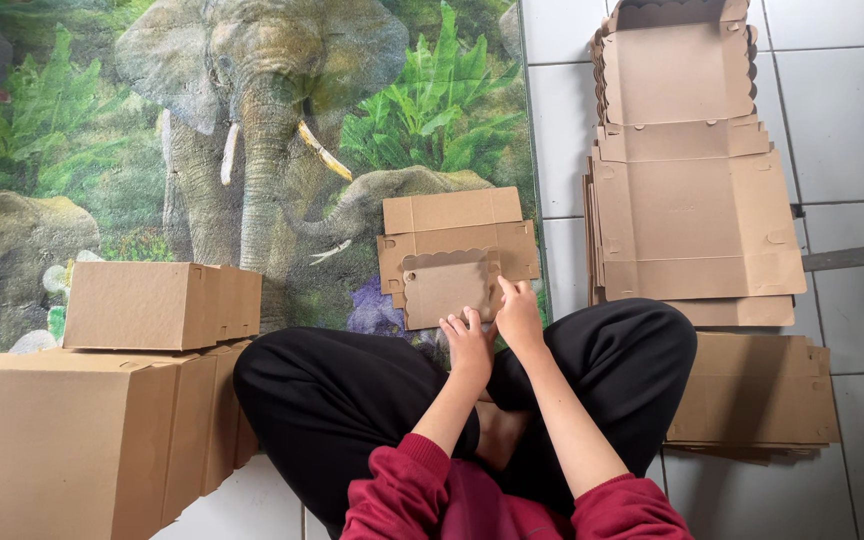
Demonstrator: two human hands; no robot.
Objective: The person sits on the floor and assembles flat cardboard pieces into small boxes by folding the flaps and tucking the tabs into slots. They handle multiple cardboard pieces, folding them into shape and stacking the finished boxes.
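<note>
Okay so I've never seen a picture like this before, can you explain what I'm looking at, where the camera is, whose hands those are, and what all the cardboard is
There is only one picture, taken by a camera worn on a person's head, looking straight down. So the legs in black trousers, crossed on the floor, and the red sleeves belong to the wearer.

Both bare hands reach forward. The left hand and the right hand rest on a flat, partly folded brown cardboard box blank that lies on a mat printed with an elephant among green plants. Neither hand lifts it; they press on it.

On the person's left stand finished, closed brown cardboard boxes, one on top of others. On the right, on the white tiled floor, lie stacks of flat unfolded cardboard blanks with scalloped edges.
</note>
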